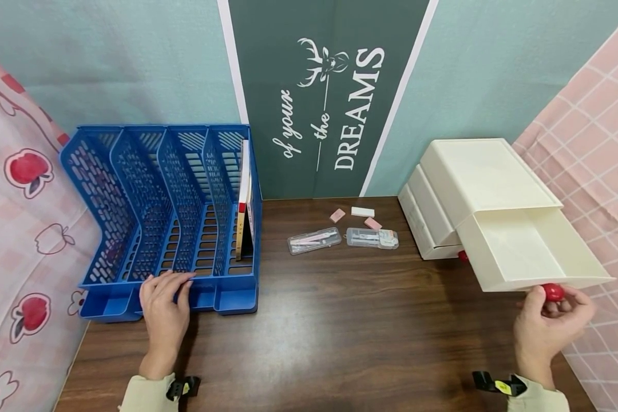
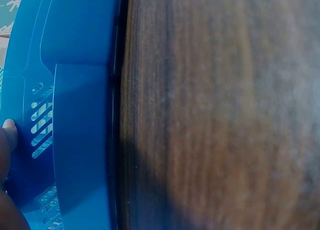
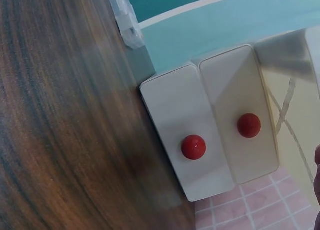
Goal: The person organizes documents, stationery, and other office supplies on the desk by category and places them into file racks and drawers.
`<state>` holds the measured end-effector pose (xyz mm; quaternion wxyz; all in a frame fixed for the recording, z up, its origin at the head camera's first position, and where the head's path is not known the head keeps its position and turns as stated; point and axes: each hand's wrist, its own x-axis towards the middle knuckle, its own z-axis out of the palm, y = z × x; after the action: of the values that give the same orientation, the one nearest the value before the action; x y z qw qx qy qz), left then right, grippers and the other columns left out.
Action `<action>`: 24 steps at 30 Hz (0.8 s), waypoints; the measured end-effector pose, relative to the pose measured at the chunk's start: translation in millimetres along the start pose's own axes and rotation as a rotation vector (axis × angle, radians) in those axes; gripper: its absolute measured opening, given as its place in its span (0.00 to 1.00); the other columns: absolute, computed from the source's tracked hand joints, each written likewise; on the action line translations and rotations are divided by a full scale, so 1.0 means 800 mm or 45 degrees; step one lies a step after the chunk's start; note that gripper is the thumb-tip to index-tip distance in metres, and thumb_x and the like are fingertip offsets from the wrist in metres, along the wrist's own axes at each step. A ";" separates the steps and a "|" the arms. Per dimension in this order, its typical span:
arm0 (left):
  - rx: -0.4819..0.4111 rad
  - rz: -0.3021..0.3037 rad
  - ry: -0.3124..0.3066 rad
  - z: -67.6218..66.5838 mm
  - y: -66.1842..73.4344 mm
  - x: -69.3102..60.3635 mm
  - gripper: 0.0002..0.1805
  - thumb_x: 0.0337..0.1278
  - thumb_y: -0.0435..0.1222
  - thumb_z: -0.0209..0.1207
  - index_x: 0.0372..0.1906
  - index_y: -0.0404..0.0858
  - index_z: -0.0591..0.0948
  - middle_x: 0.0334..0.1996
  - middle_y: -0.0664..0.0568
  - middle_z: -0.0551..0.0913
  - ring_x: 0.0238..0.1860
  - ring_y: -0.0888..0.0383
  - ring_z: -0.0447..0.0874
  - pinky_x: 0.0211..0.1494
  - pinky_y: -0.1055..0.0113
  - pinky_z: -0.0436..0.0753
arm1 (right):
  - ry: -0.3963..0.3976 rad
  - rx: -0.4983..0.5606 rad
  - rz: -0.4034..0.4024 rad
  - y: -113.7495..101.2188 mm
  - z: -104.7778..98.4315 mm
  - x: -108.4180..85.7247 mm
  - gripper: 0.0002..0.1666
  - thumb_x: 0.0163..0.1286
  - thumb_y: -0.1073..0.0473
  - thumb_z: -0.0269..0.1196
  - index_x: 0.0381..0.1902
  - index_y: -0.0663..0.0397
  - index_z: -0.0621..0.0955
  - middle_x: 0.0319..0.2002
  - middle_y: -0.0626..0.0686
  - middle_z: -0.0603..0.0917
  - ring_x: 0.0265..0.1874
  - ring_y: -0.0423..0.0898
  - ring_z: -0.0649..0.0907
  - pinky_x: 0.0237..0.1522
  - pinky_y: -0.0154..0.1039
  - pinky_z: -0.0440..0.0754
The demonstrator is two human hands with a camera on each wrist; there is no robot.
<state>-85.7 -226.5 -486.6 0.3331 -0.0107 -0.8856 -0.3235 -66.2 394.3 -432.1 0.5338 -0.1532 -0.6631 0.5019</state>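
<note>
On the left of the head view stands a blue file rack (image 1: 185, 289) with tall slots. My left hand (image 1: 166, 306) rests on its front edge, fingers over the rim; the left wrist view shows the rack's front (image 2: 82, 140) and part of the hand (image 2: 6, 160) at the left edge. My right hand (image 1: 553, 326) pinches the red knob (image 1: 553, 292) of the pulled-out top drawer (image 1: 530, 246) of a white cabinet (image 1: 494, 171). Nothing shows inside that drawer. Two lower drawers (image 3: 185, 125) with red knobs are closed in the right wrist view.
Books (image 1: 244, 200) stand in the rack's rightmost slot. Between rack and cabinet, near the back of the table (image 1: 335, 337), lie two clear cases, one at left (image 1: 314, 241) and one at right (image 1: 372, 238), with a white eraser (image 1: 363, 212) and two pink ones (image 1: 337, 215).
</note>
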 end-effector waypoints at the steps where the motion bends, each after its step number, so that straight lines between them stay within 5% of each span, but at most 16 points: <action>1: -0.001 -0.001 -0.001 0.000 0.000 0.000 0.09 0.54 0.19 0.68 0.39 0.31 0.88 0.40 0.36 0.88 0.54 0.36 0.76 0.73 0.44 0.58 | -0.003 -0.013 -0.020 -0.001 0.000 0.001 0.19 0.61 0.71 0.58 0.50 0.52 0.77 0.33 0.52 0.79 0.16 0.33 0.78 0.20 0.22 0.74; 5: -0.009 0.004 0.002 0.000 0.001 -0.002 0.09 0.53 0.19 0.68 0.39 0.31 0.88 0.39 0.36 0.88 0.54 0.36 0.76 0.73 0.45 0.57 | -0.002 -0.019 -0.024 -0.002 0.000 0.003 0.19 0.61 0.72 0.58 0.50 0.53 0.77 0.33 0.53 0.79 0.16 0.34 0.78 0.20 0.23 0.74; 12: -0.008 0.018 0.006 -0.003 0.001 0.000 0.08 0.54 0.20 0.67 0.39 0.30 0.88 0.39 0.35 0.88 0.54 0.35 0.76 0.73 0.45 0.57 | 0.020 0.049 0.180 -0.002 0.003 0.007 0.20 0.60 0.74 0.59 0.51 0.58 0.75 0.36 0.56 0.77 0.21 0.39 0.78 0.22 0.23 0.75; 24: 0.016 0.001 -0.042 -0.003 0.000 0.000 0.07 0.58 0.23 0.66 0.41 0.30 0.88 0.41 0.35 0.88 0.56 0.36 0.76 0.73 0.45 0.56 | -0.124 -0.087 0.186 -0.008 0.012 0.017 0.20 0.66 0.70 0.60 0.55 0.53 0.73 0.36 0.54 0.78 0.15 0.36 0.78 0.19 0.24 0.76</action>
<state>-84.3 -227.9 -485.5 0.3186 -0.0142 -0.8931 -0.3174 -77.7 396.3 -418.8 0.4574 -0.1946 -0.6921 0.5234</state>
